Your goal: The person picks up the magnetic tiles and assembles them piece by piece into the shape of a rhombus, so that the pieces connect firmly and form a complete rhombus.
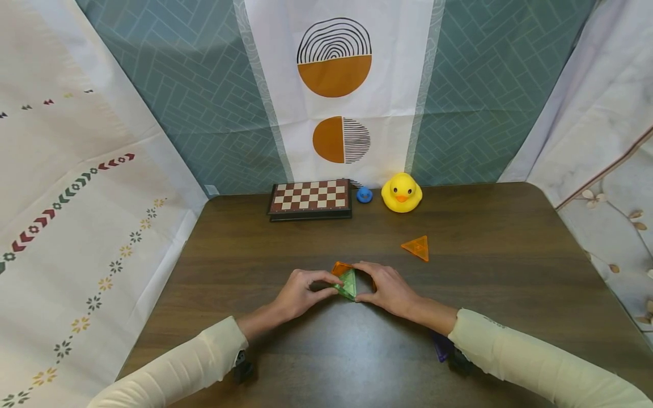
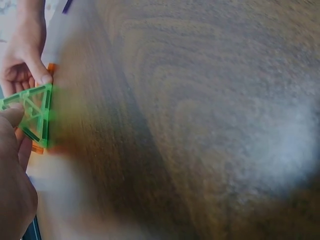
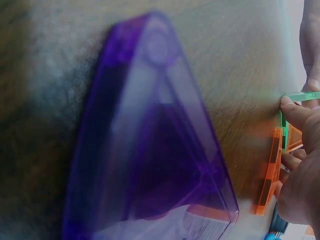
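Note:
Near the middle of the table my left hand [image 1: 298,294] pinches a translucent green triangular magnetic tile [image 1: 348,283] between thumb and fingers. My right hand [image 1: 390,289] grips the same cluster from the other side, its thumb at the green tile's lower corner. Orange triangular tiles [image 1: 339,268] stand behind the green one, partly hidden by the fingers. In the right wrist view, an upright orange tile [image 3: 270,172] is beside the right fingers. How the tiles join is partly covered. Close to the right wrist lies a purple triangular tile [image 3: 165,150], mostly hidden under the forearm in the head view.
A loose orange triangular tile [image 1: 418,247] lies beyond the right hand. Along the table's back edge are a checkered board box [image 1: 309,197], a small blue duck [image 1: 364,195] and a big yellow rubber duck [image 1: 401,193]. Patterned cloths hang behind the wooden table [image 1: 245,243].

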{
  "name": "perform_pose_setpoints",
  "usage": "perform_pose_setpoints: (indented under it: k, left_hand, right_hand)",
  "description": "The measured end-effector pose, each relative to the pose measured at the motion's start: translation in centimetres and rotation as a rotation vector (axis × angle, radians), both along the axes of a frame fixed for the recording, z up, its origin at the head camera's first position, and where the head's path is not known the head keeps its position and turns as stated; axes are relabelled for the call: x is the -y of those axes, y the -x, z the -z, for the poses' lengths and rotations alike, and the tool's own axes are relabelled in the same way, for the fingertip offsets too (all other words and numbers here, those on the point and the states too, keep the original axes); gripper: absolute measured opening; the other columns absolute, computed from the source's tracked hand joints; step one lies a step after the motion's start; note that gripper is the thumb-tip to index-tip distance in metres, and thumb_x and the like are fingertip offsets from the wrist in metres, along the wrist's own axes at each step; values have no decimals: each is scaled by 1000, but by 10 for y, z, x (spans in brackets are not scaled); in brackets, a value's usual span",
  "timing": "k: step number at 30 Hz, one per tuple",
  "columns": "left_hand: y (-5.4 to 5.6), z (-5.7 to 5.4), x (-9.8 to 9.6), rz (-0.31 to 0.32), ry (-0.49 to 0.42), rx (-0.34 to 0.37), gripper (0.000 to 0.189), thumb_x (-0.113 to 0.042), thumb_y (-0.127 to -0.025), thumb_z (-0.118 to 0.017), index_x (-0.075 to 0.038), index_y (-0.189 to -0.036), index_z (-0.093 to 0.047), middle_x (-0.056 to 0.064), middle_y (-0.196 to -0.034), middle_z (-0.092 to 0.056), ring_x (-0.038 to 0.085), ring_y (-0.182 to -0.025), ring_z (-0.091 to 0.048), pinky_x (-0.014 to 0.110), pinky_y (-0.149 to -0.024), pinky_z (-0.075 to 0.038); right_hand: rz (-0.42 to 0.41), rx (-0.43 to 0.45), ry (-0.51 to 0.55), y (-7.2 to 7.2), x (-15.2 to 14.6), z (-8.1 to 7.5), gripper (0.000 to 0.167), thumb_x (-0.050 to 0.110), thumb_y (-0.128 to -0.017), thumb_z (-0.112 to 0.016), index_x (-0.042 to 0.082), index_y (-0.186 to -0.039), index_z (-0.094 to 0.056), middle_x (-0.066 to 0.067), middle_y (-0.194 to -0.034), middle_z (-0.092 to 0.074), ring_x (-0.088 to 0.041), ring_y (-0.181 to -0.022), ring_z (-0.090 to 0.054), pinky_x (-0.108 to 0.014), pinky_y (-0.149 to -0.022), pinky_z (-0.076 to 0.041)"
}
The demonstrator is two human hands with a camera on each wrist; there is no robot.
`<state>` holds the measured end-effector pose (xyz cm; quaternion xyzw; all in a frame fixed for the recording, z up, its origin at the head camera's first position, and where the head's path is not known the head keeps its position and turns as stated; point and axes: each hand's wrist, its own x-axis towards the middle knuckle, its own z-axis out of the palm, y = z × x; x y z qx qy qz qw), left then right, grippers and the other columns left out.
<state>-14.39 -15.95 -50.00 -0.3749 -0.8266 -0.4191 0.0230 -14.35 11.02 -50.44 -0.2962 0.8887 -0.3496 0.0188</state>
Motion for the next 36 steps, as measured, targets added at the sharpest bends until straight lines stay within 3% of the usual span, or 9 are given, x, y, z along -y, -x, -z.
perform_pose_setpoints:
  k: [6,15,22,28,36]
  left_hand:
    - [-2,0,1,-12,-14,-9,30,-4,-90,-85,-15,-118,-80,-3,-115,-79,11,-104,-75,32,-90,-61]
    - [-1,-1,6,-13,-15,-133,36,-1,-88,-86,-10,-122,-78,0,-120,-78,17,-111,-75,35,-92,-61]
    - [3,-1,13,-99,6,-177,53,-8,-85,-91,-8,-133,-70,2,-133,-72,20,-120,-70,40,-100,-57]
    - [4,-3,14,-93,103,-79,88,-19,-85,-93,-6,-159,-46,6,-162,-50,24,-143,-54,46,-113,-48]
    - [2,-1,8,-51,184,78,84,-23,-95,-84,-10,-164,-39,10,-161,-50,23,-145,-52,45,-116,-44]
  right_hand:
    - [2,4,-2,0,-1,-1,72,22,-83,-94,4,-145,-62,-20,-143,-65,-37,-128,-65,-55,-104,-53]
    - [-30,-9,4,2,-2,-1,75,22,-82,-95,4,-146,-60,-16,-143,-65,-33,-126,-66,-53,-103,-54]
    - [-57,-56,60,5,-1,-4,67,25,-81,-96,8,-137,-64,-14,-144,-63,-32,-132,-62,-55,-108,-51]
    - [-86,-33,74,5,-1,-9,51,29,-88,-91,12,-132,-71,-16,-157,-53,-34,-136,-58,-56,-108,-50]
    - [-118,-25,64,2,2,-8,38,29,-95,-84,15,-130,-77,-14,-164,-46,-35,-144,-50,-58,-112,-46]
